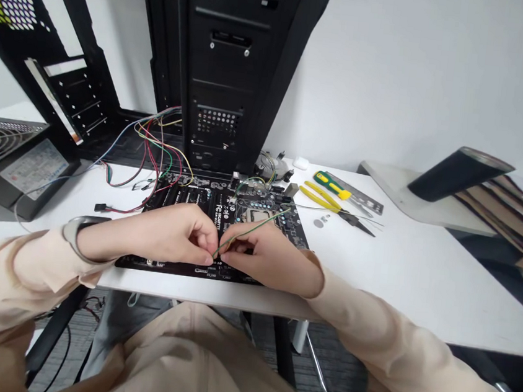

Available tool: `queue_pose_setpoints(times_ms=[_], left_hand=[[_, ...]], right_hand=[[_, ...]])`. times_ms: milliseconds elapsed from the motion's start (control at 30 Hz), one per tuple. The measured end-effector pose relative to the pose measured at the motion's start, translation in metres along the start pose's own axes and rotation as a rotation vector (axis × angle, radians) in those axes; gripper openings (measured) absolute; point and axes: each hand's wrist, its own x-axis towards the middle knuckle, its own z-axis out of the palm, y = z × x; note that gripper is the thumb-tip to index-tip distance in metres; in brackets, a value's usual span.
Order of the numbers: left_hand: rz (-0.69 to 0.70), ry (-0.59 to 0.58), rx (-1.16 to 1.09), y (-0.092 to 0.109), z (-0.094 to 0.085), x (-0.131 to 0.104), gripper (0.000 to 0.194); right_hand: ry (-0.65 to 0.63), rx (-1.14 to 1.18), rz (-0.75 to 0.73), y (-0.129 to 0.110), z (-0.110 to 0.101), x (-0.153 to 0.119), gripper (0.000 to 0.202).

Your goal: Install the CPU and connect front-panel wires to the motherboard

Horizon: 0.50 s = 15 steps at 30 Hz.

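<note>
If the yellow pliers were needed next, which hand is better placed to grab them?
Probably the right hand: the pliers lie on its side, nearer to it than to the left hand. Both hands are at the green wire, though.

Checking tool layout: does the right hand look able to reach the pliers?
Probably yes: the pliers lie uncovered beyond the right hand, nothing tall between, though that hand is busy with a green wire.

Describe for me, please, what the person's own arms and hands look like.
Loose, wrinkled beige sleeves cover most of both arms, with no visible markings. The left hand and right hand are ungloved. A grey band with a dark, watch-like body circles the left wrist.
</note>
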Motion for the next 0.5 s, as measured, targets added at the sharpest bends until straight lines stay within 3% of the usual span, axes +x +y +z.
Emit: queue_pose_setpoints(times_ms=[133,267,400,500], left_hand=[[-0.058,0.024,0.011,0.002,0.003,-0.004,0.011],[-0.007,0.027,-0.035,0.001,0.007,-0.004,0.011],[-0.036,0.038,-0.052,-0.001,0.012,-0.002,0.011],[-0.036,0.081,-0.014,0.000,0.016,-0.002,0.011]], right_hand=[[-0.003,-0.020,0.013,-0.003,0.001,-0.002,0.016],[-0.028,-0.078,-0.093,-0.003,0.000,-0.005,0.015],[-0.035,-0.276,-0.214,-0.002,-0.002,-0.006,0.014],[-0.037,-0.480,-0.209,-0.003,-0.004,-0.007,0.018]])
